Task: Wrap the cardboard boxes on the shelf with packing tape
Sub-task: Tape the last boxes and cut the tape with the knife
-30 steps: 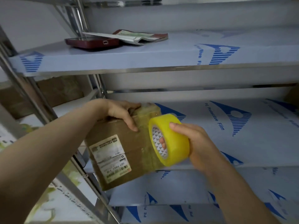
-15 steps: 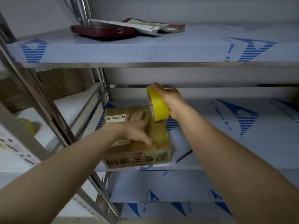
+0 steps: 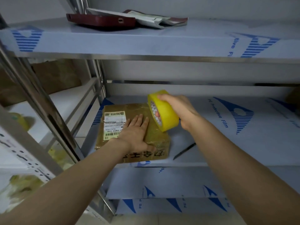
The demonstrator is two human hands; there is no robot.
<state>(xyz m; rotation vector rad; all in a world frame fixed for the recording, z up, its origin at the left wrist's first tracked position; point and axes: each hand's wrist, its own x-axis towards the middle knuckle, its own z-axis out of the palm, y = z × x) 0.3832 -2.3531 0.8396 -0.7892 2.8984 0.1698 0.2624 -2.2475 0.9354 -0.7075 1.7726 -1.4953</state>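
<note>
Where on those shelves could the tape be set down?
Middle shelf: bare right of the box, beyond a thin dark object. Top shelf: bare right of the booklet. Crowded at the box, under the left hand and tape roll.

A stockroom or parcel-packing area, its steel racking (image 3: 40,101) sheathed in blue-printed protective film (image 3: 235,127). A shipping-labelled cardboard box (image 3: 136,109) lies at centre, with more brown cardboard (image 3: 55,75) at 10 o'clock.
</note>
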